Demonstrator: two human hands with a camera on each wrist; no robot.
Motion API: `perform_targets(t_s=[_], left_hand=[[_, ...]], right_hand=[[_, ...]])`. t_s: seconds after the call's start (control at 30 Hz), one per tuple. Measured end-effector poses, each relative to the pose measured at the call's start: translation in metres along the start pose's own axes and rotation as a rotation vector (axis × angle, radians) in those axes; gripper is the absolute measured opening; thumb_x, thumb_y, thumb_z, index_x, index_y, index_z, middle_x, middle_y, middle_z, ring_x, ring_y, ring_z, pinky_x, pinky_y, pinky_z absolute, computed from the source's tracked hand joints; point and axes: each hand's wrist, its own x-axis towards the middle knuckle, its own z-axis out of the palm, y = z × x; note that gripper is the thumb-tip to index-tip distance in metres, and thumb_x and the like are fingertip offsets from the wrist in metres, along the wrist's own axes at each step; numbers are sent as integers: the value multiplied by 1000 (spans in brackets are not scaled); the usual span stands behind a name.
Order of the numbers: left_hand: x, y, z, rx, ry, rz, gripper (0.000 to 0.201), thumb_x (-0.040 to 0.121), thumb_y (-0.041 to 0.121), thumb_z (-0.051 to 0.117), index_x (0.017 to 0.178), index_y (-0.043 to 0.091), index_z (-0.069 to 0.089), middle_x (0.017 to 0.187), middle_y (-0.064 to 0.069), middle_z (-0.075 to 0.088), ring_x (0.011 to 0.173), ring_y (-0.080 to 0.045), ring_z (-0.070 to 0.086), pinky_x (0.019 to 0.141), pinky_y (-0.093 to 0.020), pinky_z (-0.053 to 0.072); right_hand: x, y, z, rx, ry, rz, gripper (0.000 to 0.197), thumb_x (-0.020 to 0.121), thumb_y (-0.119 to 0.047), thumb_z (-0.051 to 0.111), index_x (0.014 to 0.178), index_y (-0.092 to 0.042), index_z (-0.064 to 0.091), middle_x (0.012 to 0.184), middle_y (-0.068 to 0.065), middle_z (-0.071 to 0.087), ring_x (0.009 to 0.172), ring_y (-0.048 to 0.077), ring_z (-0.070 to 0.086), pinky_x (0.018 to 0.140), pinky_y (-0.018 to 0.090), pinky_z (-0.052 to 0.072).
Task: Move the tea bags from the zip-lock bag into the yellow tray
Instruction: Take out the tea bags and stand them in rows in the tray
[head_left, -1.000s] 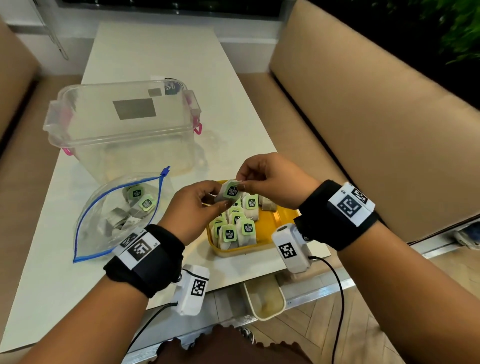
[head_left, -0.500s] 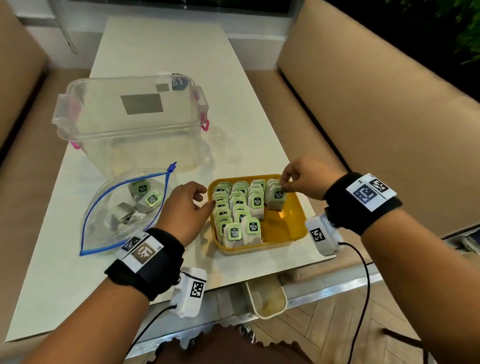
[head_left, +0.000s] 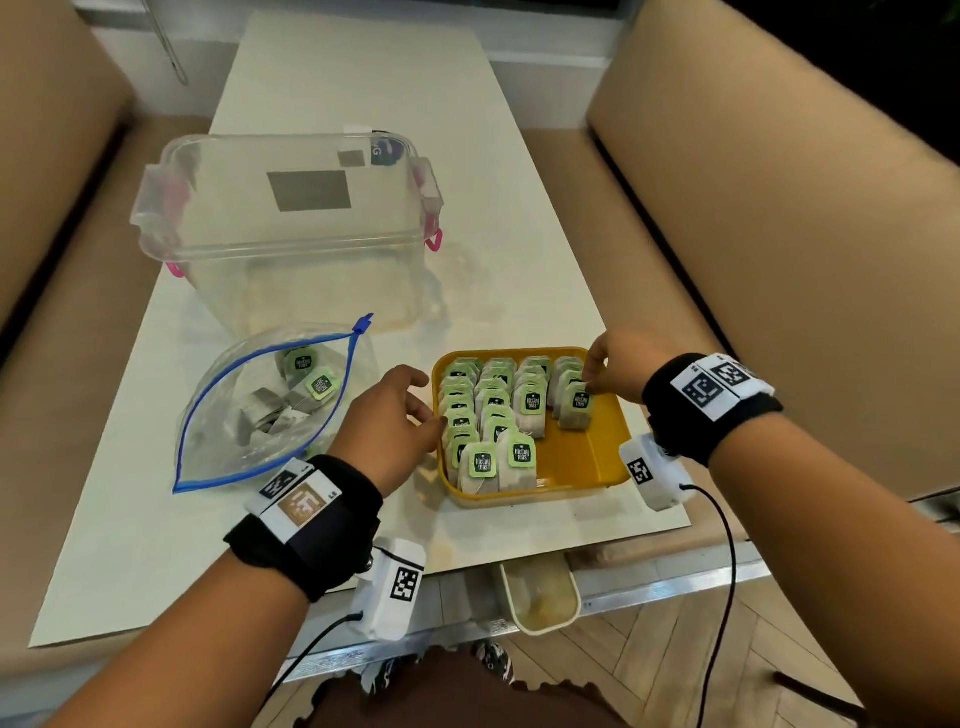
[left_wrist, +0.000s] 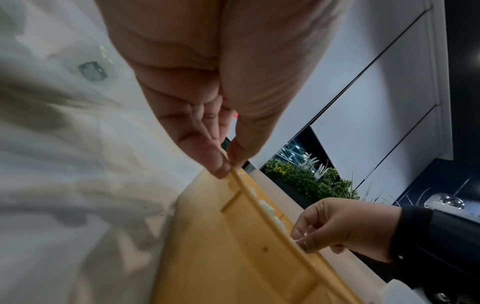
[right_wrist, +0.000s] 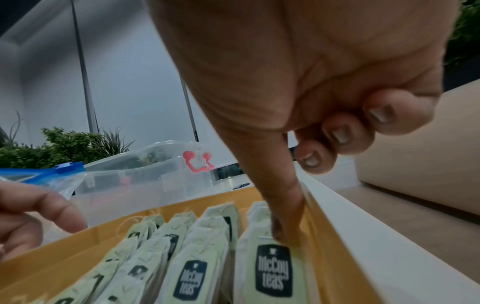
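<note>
The head view looks forward and steeply down from above the white rectangular bench (head_left: 322, 93), taking in both forearms, the yellow plastic tray (head_left: 582, 467) near the closer edge and the clear zip-lock bag with blue seal (head_left: 218, 431) to its left. The left wrist view sits low and very close under the left hand (left_wrist: 207, 92), facing along the tray's outer wall (left_wrist: 233, 246) toward the right hand (left_wrist: 342, 226) beyond. The right wrist view, equally close, looks from under the right hand (right_wrist: 298, 92) across the tray's rows of green-tagged paper tea bags (right_wrist: 197, 257) toward the left hand's fingers (right_wrist: 39, 207). All three share the tray.
</note>
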Motion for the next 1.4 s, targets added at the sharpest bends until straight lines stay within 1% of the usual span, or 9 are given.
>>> perform_targets(t_s=[0.33, 0.53, 0.6, 0.67, 0.73, 1.0, 1.1, 1.27, 1.4], left_hand=[[-15, 14, -33, 8, 24, 66, 23, 88, 30, 64, 108, 20, 59, 91, 6, 65, 71, -14, 66, 74, -35, 55], [-32, 7, -106, 133, 292, 240, 7, 85, 26, 67, 90, 30, 68, 93, 10, 54, 72, 0, 52, 68, -7, 37], [-36, -10, -127, 236, 326, 229, 5, 82, 28, 71, 85, 31, 72, 102, 5, 54, 91, -3, 51, 81, -17, 40], [-38, -29, -137, 378, 300, 133, 3, 77, 35, 73, 80, 37, 73, 123, 3, 53, 115, -21, 47, 93, -30, 35], [-40, -48, -139, 395, 219, 25, 6, 76, 37, 74, 82, 39, 73, 140, 1, 46, 126, -26, 44, 101, -33, 33], [-48, -77, -134, 317, 112, 44, 61, 76, 9, 63, 133, 26, 53, 138, 7, 48, 115, -19, 56, 93, -35, 47], [-53, -76, -137, 325, 25, 123, 71, 72, 5, 58, 137, 30, 45, 139, 11, 43, 111, -20, 56, 85, -35, 49], [-56, -77, -143, 329, -88, 165, 77, 70, 4, 61, 140, 29, 40, 148, 13, 34, 117, -19, 54, 84, -30, 48], [-56, -84, -151, 319, -90, 202, 67, 69, 4, 59, 132, 23, 47, 147, 14, 35, 114, -20, 55, 82, -35, 50]], right_hand=[[-27, -21, -36, 47, 154, -165, 14, 86, -32, 66, 94, -20, 68, 79, -5, 57, 65, 7, 50, 52, 22, 33], [-66, -108, -52, 257, 183, -547, 11, 86, -28, 65, 90, -20, 72, 81, -5, 67, 73, 11, 58, 67, 26, 46], [-74, -144, -41, 327, 160, -667, 10, 87, -23, 63, 90, -19, 72, 83, -8, 68, 76, 10, 59, 70, 21, 45], [-79, -180, -24, 367, 137, -774, 12, 89, -21, 61, 90, -17, 73, 86, -6, 69, 77, 10, 60, 71, 22, 44], [-75, -214, -4, 351, 91, -820, 17, 92, -19, 56, 96, -17, 72, 92, -4, 70, 79, 11, 59, 71, 25, 42], [-50, -260, 35, -143, -231, -508, 22, 90, -4, 47, 104, -1, 64, 99, 13, 66, 90, 28, 62, 72, 33, 50], [-52, -271, 38, -128, -207, -448, 14, 90, -7, 50, 77, -8, 54, 77, 7, 56, 84, 28, 54, 58, 27, 41], [-58, -298, 57, -66, -137, -474, 32, 93, -12, 49, 124, -2, 55, 121, 13, 59, 115, 26, 54, 95, 29, 38], [-51, -307, 58, 14, -183, -412, 19, 89, -17, 55, 107, -13, 60, 94, 5, 63, 96, 23, 62, 78, 29, 45]])
